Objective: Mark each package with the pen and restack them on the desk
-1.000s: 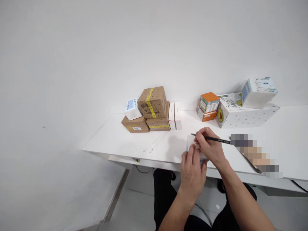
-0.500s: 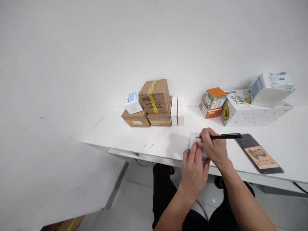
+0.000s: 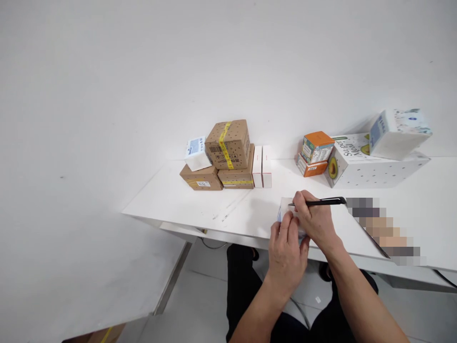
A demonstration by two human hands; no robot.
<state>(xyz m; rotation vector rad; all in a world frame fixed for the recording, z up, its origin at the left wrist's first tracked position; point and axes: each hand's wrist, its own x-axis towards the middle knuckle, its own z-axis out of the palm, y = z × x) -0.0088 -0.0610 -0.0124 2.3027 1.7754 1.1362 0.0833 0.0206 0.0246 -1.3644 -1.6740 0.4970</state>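
Note:
A small white packet (image 3: 284,207) lies near the front edge of the white table (image 3: 178,200). My left hand (image 3: 286,252) is closed on its near side and holds it down. My right hand (image 3: 316,220) grips a black pen (image 3: 321,202), tip pointing left onto the packet's top. Most of the packet is hidden under both hands.
At the back stand brown cardboard boxes with yellow tape (image 3: 227,144), a small white-blue pack (image 3: 195,153) and two slim white boxes (image 3: 262,166). Right of them are orange boxes (image 3: 314,147), a long white avocado-print carton (image 3: 371,164) and a tissue pack (image 3: 398,126). A flat dark device (image 3: 382,228) lies right.
The view has shifted slightly. The pen tip has crept a little over the packet; both hands stay on it.

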